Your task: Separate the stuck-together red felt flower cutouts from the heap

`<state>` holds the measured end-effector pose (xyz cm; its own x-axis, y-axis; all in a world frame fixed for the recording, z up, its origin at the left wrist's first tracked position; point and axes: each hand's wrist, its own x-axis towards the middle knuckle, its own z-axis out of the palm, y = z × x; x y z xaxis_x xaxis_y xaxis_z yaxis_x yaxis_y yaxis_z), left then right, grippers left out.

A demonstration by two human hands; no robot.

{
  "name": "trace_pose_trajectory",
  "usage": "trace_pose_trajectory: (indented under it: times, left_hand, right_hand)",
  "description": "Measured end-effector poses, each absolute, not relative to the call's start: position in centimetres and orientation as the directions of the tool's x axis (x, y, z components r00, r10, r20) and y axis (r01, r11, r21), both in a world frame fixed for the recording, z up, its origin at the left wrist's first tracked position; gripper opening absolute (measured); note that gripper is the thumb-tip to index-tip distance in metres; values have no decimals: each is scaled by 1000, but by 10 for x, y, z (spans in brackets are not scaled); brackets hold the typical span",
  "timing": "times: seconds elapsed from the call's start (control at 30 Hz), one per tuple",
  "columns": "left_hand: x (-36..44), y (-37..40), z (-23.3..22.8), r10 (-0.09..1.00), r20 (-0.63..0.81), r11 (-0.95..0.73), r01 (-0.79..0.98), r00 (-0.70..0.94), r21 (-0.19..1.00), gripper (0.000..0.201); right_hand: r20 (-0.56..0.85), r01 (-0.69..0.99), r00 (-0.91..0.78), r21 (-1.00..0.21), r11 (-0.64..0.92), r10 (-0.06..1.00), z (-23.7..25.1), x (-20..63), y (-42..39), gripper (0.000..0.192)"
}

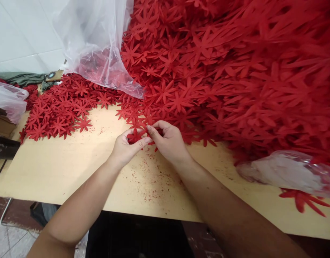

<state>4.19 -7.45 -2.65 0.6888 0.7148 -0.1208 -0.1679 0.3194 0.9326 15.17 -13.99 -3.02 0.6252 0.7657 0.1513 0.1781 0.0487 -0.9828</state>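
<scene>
Left hand and right hand gripping a thin red flower-shaped piece over a pale yellow table.
The fingers of both hands are closed on the piece, in front of a large heap of similar red pieces. A smaller red heap lies to the left, near a translucent plastic bag; red specks dot the table.

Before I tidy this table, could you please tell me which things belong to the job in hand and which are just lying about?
Seemingly in the job:
Red flower-shaped piece, between left hand and right hand
Large red heap
Smaller red heap

Seemingly just lying about:
Green cloth
White bag, far left
Dark box, left edge
Clear plastic package, right
</scene>
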Motion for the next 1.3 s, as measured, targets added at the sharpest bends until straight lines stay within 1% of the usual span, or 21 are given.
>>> trace_pose_trajectory:
  times: [0.07, 0.13, 0.3, 0.37, 0.43, 0.53, 0.67, 0.77, 0.87, 0.93, 1.03, 1.1, 1.2, 1.3]
  left_hand:
    - [42, -76, -24, 729, -92, 280, -173, 678, 944, 26]
    - [41, -75, -23, 744, -70, 246, -175, 665, 953, 23]
    - [41, -71, -27, 780, -92, 245, -168, 618, 955, 22]
    - [41, -70, -29, 804, -101, 248, -177, 586, 952, 21]
    - [42, -71, -29, 811, -93, 239, -182, 577, 954, 22]
    - [41, -72, -28, 797, -87, 227, -163, 598, 960, 23]
    - [40, -73, -24, 801, -68, 213, -176, 595, 961, 26]
    - [41, -74, -23, 792, -49, 217, -205, 609, 955, 30]
    - [43, -77, -25, 773, -52, 229, -202, 632, 952, 33]
    - [44, -79, -26, 780, -63, 233, -196, 623, 952, 32]
    - [44, -77, -28, 825, -80, 232, -206, 559, 951, 28]
    - [43, -75, -29, 855, -99, 231, -203, 509, 952, 23]
    - [42, -73, -28, 871, -104, 219, -191, 480, 957, 23]
    - [40, -75, -27, 848, -57, 194, -208, 527, 959, 26]
  right_hand:
    - [161, 156, 597, -984, 83, 786, -32, 150, -139, 30]
    - [149, 107, 544, -988, 108, 826, -33, 150, -139, 25]
    - [53, -65, 426, -994, 89, 903, -31, 155, -142, 32]
    - [31, -97, 407, -992, 77, 913, -29, 157, -142, 35]
    - [54, -70, 439, -993, 94, 897, -29, 157, -142, 35]
    - [116, 40, 519, -993, 112, 847, -29, 156, -141, 34]
    - [181, 235, 603, -971, 44, 777, -27, 158, -143, 49]
    - [218, 311, 626, -950, 17, 749, -28, 159, -143, 57]
    - [209, 301, 618, -953, 17, 758, -32, 157, -141, 58]
    - [214, 271, 584, -961, 61, 783, -35, 155, -139, 54]
    - [248, 221, 528, -964, 151, 812, -37, 151, -137, 36]
    - [237, 194, 513, -968, 158, 825, -38, 149, -136, 27]
    - [188, 146, 528, -981, 129, 828, -37, 149, -137, 26]
    - [158, 122, 577, -987, 107, 801, -35, 150, -138, 28]
